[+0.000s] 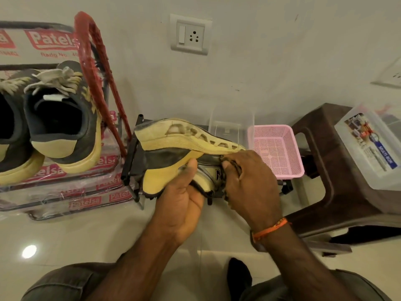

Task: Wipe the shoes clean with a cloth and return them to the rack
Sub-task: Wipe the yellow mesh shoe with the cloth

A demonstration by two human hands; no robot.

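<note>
My left hand (184, 200) grips the shoe (173, 153) on its side, sole up, just right of the rack (65, 192). My right hand (249, 181) presses a dark cloth (235, 168) to it. Rack wrapping reads "Patelsa"; box (368, 148) far right, "MULTI-BOX".

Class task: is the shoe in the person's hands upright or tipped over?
Tipped: the shoe lies on its side, its yellow sole facing the camera, held by the left hand.
</note>
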